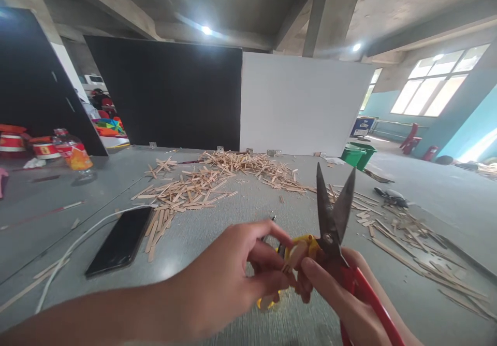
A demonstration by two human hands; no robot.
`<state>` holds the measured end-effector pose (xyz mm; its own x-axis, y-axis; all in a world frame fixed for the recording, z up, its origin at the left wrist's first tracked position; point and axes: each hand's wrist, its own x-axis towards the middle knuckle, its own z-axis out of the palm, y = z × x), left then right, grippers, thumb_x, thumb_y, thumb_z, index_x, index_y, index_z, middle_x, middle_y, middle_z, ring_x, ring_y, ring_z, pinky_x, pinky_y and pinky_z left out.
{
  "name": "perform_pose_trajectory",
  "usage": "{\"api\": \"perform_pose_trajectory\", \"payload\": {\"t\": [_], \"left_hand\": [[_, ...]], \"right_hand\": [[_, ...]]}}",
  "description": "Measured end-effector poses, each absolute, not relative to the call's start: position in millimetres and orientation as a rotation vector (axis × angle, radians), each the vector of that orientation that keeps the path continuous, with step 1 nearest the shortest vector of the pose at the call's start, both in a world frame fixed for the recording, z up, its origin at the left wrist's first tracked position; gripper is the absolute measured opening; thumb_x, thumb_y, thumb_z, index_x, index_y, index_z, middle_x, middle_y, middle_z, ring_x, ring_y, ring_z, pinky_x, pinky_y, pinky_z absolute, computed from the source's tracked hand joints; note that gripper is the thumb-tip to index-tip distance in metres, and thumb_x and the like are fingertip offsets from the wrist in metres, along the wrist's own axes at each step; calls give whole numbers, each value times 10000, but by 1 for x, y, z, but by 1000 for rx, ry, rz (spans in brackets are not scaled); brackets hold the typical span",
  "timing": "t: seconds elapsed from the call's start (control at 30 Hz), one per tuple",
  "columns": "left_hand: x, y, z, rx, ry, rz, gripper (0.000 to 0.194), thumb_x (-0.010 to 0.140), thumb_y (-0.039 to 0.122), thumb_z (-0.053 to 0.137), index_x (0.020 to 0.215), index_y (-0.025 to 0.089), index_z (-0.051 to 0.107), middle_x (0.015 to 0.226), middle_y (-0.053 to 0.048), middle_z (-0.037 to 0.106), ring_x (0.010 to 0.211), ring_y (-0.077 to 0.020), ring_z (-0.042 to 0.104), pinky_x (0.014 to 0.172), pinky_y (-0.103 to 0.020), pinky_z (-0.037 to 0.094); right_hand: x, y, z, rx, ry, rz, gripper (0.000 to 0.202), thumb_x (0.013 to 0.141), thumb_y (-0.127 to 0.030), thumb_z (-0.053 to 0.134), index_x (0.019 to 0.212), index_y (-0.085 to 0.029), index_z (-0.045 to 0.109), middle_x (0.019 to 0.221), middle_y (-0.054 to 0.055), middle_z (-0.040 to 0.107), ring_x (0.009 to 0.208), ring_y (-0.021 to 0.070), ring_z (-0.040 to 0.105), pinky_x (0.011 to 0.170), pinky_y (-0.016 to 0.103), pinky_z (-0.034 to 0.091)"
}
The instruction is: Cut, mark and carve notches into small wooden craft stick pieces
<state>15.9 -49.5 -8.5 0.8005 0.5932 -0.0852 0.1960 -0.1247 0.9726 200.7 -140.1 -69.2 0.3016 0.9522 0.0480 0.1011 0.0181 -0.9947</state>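
My left hand [248, 263] is closed, its fingertips pinching a small yellow object with a pale wooden piece [297, 254]. Touching the same piece are the thumb and fingertips of my right hand [341, 294]. Large scissors [330, 232] with red handles rest in my right hand, blades apart and pointing up. More of a yellow object [267, 302] shows below my left fingers, mostly hidden. Beyond the hands, cut wooden sticks [194, 185] lie heaped on the grey table [186, 237].
A black phone [122, 240] and a white cable [73, 247] lie at the left. Behind them stands a bottle [73, 152] with an orange label. Long wood strips [411, 258] are scattered at the right. Black [174, 97] and white panels [298, 102] stand at the back, near green bins [353, 154].
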Motion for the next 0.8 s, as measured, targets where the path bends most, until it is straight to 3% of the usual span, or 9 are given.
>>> {"api": "perform_pose_trajectory", "payload": {"t": [0.1, 0.37, 0.7, 0.8], "left_hand": [[20, -49, -11, 1712, 615, 314, 200, 910, 357, 718, 942, 162, 748, 842, -52, 749, 773, -172, 633, 715, -263, 478], [24, -51, -15, 1733, 636, 236, 189, 920, 299, 644, 868, 157, 757, 751, -5, 645, 697, -131, 541, 647, -232, 422], [23, -44, -18, 1615, 533, 226, 171, 958, 301, 660, 938, 142, 720, 828, -34, 702, 724, -123, 600, 718, -249, 503], [19, -40, -16, 1618, 583, 399, 226, 1024, 390, 579, 993, 168, 613, 866, -42, 716, 674, -128, 643, 615, -242, 538]], "right_hand": [[196, -138, -62, -1457, -1074, 903, 507, 861, -731, 671, 765, -236, 619, 684, 8, 628, 699, 206, 597, 652, 338, 476], [199, -137, -67, -1502, -1149, 949, 508, 916, -699, 625, 697, -245, 561, 646, 9, 624, 672, 200, 609, 614, 329, 464], [210, -127, -65, -1359, -1201, 993, 509, 961, -643, 581, 682, -218, 595, 641, 11, 595, 643, 195, 583, 651, 336, 480], [217, -135, -61, -1252, -1135, 1105, 550, 988, -670, 485, 745, -207, 653, 645, 28, 623, 648, 209, 589, 669, 350, 490]]}}
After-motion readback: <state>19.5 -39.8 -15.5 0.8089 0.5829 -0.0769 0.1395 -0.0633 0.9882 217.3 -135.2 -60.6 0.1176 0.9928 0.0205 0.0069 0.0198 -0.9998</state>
